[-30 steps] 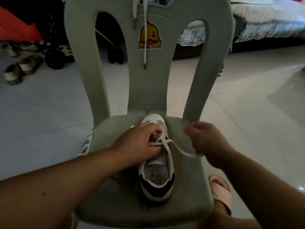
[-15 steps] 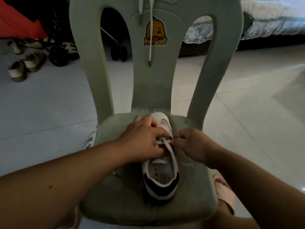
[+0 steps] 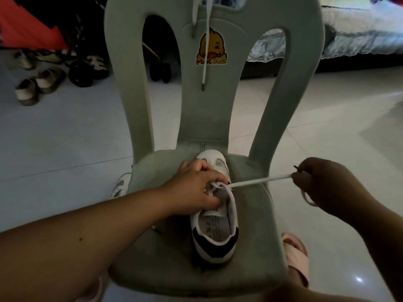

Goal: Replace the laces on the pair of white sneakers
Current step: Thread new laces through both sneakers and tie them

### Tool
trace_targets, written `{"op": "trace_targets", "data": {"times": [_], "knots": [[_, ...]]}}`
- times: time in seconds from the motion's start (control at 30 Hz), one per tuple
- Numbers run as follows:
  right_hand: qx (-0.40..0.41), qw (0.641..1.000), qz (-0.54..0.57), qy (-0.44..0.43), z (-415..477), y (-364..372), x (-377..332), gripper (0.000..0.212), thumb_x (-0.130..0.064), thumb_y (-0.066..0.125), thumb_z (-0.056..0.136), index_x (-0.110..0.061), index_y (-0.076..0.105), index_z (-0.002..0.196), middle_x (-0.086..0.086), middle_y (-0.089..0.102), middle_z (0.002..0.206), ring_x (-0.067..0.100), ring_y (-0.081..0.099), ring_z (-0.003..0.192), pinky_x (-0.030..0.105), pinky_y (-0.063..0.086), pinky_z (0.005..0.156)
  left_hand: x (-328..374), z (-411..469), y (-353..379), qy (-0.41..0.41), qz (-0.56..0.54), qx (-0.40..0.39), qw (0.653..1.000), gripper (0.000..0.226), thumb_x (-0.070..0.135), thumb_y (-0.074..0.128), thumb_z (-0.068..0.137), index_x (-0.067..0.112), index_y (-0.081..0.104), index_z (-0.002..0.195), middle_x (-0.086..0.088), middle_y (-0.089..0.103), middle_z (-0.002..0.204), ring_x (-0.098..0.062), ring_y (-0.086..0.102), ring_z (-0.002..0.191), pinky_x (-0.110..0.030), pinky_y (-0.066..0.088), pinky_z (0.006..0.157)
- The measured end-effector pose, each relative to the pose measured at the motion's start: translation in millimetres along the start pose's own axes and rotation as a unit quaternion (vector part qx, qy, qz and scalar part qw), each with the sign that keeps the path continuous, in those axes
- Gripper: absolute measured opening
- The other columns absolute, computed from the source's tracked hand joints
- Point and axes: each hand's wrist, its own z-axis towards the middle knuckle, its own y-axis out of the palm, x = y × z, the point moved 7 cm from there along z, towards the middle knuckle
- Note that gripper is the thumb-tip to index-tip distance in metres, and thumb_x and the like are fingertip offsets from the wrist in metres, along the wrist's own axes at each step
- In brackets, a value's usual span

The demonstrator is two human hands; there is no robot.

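mid-frame, left hand [image 3: 196, 184] grips the sneaker [image 3: 214, 234], right hand [image 3: 322, 184] pinches the lace [image 3: 259, 179] taut; lacing looks nearly done, second sneaker [image 3: 121, 185] probably next.

The scene is dim with a greyish-green cast. Light comes from beyond the right hand [image 3: 327, 186]. The glossy pale tiled floor [image 3: 327, 118] shines there, and a small glare spot sits nearer than that hand, towards the lower right corner. The right hand is almost a silhouette, while the left hand [image 3: 196, 188] is better lit. Below it, the white sneaker [image 3: 214, 234] throws a soft shadow on the seat of the pale green plastic chair [image 3: 257, 247]. The flat white lace [image 3: 259, 179] looks slightly smeared. Wide-angle bending swells both forearms at the lower edge.
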Motion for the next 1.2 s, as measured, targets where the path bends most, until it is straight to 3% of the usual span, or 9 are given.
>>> {"op": "trace_targets", "data": {"times": [0.17,0.3,0.37,0.47,0.53,0.67,0.77,1.0,1.2], "knots": [[0.006,1.0,-0.005,0.022,0,-11,18,0.016,-0.019,0.06,0.089,-0.013,0.058,0.074,0.004,0.057,0.063,0.019,0.052,0.061,0.028,0.035,0.051,-1,2,1,-0.002,-0.011,0.009,1.0,0.043,0.043,0.067,0.076,0.052,0.055,0.116,0.012,0.034,0.122,-0.013,0.023,0.122,-0.027,0.023,0.102],[-0.072,0.996,-0.022,0.039,1,2,21,0.016,-0.022,0.059,0.091,-0.015,0.058,0.076,0.002,0.059,0.068,0.015,0.055,0.065,0.026,0.039,0.054,-1,1,-1,-0.001,-0.024,0.008,1.0,0.051,0.048,0.074,0.072,0.049,0.054,0.119,0.014,0.034,0.123,-0.011,0.024,0.123,-0.028,0.026,0.104],[-0.107,0.993,-0.011,0.051,2,16,18,0.017,-0.025,0.057,0.093,-0.015,0.059,0.079,0.003,0.062,0.073,0.017,0.06,0.068,0.029,0.049,0.06,-2,-2,-7,0.0,-0.065,0.006,0.998,0.057,0.046,0.076,0.072,0.043,0.053,0.124,0.018,0.037,0.12,-0.005,0.031,0.12,-0.022,0.031,0.097],[-0.161,0.986,0.002,0.042,2,43,6,0.014,-0.03,0.055,0.093,-0.018,0.058,0.086,0.003,0.065,0.085,0.016,0.064,0.076,0.029,0.052,0.068,-9,-4,-18,0.002,-0.166,0.014,0.986,0.042,0.03,0.077,0.076,0.035,0.056,0.113,0.023,0.054,0.108,0.011,0.053,0.098,-0.005,0.043,0.076],[-0.169,0.985,0.02,0.019,2,58,-11,0.016,-0.038,0.057,0.092,-0.024,0.055,0.098,0.0,0.064,0.102,0.012,0.06,0.085,0.023,0.047,0.069,-14,-4,-23,0.004,-0.164,0.037,0.986,0.029,0.02,0.073,0.08,0.033,0.06,0.103,0.025,0.058,0.097,0.02,0.053,0.087,0.001,0.041,0.069],[-0.112,0.985,0.108,-0.076,1,69,-63,0.044,-0.045,0.059,0.089,-0.036,0.05,0.13,-0.007,0.052,0.13,0.008,0.05,0.103,0.015,0.038,0.075,-15,0,-24,0.016,-0.093,0.067,0.993,0.02,0.018,0.069,0.084,0.034,0.067,0.097,0.022,0.058,0.093,0.006,0.056,0.091,-0.007,0.042,0.077],[-0.109,0.97,0.153,-0.153,-3,69,-94,0.036,-0.032,0.059,0.091,-0.034,0.057,0.127,-0.013,0.06,0.115,-0.006,0.051,0.086,0.004,0.035,0.065,-12,4,-22,0.049,-0.054,0.073,0.995,0.018,0.023,0.072,0.082,0.032,0.071,0.097,0.015,0.06,0.093,-0.002,0.058,0.088,-0.018,0.047,0.078],[-0.112,0.966,0.03,-0.232,-4,66,-106,0.026,-0.03,0.053,0.094,-0.029,0.066,0.116,-0.008,0.068,0.103,0.005,0.058,0.083,0.018,0.046,0.073,-5,7,-17,0.065,0.006,0.045,0.997,0.016,0.027,0.063,0.089,0.023,0.071,0.102,0.005,0.054,0.1,-0.007,0.048,0.092,-0.021,0.039,0.079],[-0.071,0.963,0.015,-0.26,-2,65,-103,0.02,-0.033,0.054,0.091,-0.032,0.07,0.104,-0.006,0.062,0.091,0.008,0.053,0.077,0.02,0.041,0.064,-12,11,-9,-0.002,-0.07,-0.024,0.997,0.013,0.027,0.058,0.092,0.034,0.058,0.081,0.006,0.044,0.102,-0.014,0.043,0.107,-0.026,0.035,0.091]]}}
